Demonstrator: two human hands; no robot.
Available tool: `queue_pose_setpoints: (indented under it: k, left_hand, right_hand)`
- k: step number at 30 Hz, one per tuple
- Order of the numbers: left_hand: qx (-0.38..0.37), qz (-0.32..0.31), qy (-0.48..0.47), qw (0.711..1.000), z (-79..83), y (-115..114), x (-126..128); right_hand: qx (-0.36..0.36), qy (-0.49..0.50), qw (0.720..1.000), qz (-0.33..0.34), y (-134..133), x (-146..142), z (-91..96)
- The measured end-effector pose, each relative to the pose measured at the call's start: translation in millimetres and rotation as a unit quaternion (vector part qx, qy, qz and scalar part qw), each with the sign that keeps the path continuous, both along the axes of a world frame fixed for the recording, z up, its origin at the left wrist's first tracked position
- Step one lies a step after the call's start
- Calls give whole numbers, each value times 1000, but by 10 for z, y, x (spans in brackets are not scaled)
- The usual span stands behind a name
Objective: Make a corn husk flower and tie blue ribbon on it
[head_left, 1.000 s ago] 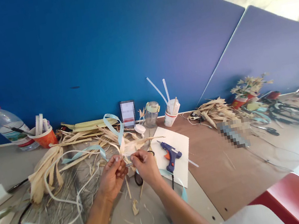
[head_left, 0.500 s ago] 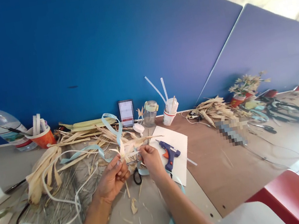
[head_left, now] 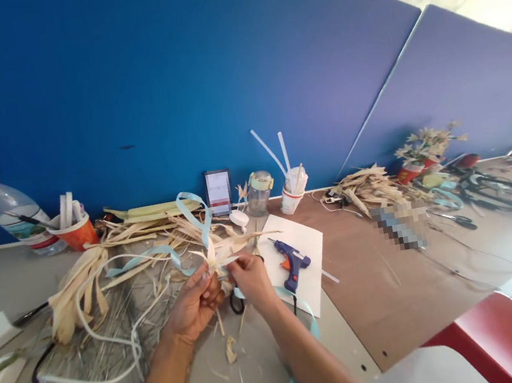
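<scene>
My left hand [head_left: 200,297] has its fingers closed around the base of a pale corn husk flower [head_left: 216,259], whose pointed petals spread upward. My right hand [head_left: 251,278] pinches at the flower's right side, fingertips together by a petal; the exact pinch point is partly hidden. A light blue ribbon [head_left: 193,210] loops up behind the flower, and another stretch passes beneath my right wrist. Between the hands, a black scissors handle [head_left: 236,302] shows on the table. To the right, a blue glue gun [head_left: 293,263] lies on a white sheet [head_left: 314,280].
Dried husks [head_left: 79,285] and a white cable [head_left: 84,314] cover the left side. Along the blue partition [head_left: 144,92] stand a bottle [head_left: 12,214], an orange cup [head_left: 78,235], a phone [head_left: 219,192], a jar [head_left: 260,197] and a cup with glue sticks [head_left: 293,198].
My right hand has shifted slightly left, closer to my left hand and the flower. The flower's petals now face up more openly. My left hand stays nearly in place.
</scene>
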State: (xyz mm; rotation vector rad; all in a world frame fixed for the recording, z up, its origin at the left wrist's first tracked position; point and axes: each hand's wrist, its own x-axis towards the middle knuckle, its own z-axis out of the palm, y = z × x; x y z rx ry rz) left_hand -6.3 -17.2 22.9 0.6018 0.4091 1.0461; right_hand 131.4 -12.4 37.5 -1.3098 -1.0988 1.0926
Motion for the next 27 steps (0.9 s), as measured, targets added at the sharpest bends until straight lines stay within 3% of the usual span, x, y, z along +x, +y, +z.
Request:
queue_pose_setpoints:
  k: [3, 9, 27]
  left_hand:
    - [-16, 18, -3, 1000, -4, 19, 8]
    - [-42, 25, 5, 999, -12, 38, 23]
    - [-82, 72, 16, 994, -29, 56, 47]
  right_hand:
    - [25, -53, 998, 19, -72, -91, 62]
    - [27, -110, 994, -6, -94, -51, 99]
    - [39, -78, 996, 29, -125, -121, 52]
